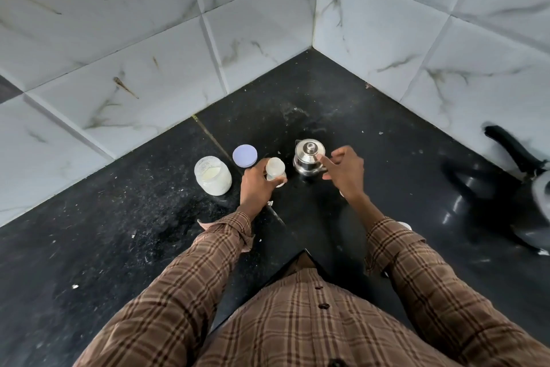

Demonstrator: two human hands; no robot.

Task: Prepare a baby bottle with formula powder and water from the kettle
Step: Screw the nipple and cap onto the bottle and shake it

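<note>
On the black tabletop [372,105], 1 baby bottle [275,169] stands upright, gripped by left hand [256,185], w/ 1 steel kettle [309,158] just right of it, nearer the right hand [345,171], which hovers w/ fingers loosely spread, holding nothing; 1 open powder jar [212,176] sits left, 1 lid [244,155] at far side.

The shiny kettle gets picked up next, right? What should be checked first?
1. Small shiny steel kettle upright with lid on: ok.
2. Right hand open, at the kettle's side, not yet gripping: ok.
3. Left hand steadying the little clear baby bottle: ok.
4. Bottle top open for pouring: cannot tell.
5. Glass jar of white formula powder clear of the pour path, its lilac round lid off: ok.
6. Water in kettle: cannot tell.
</note>
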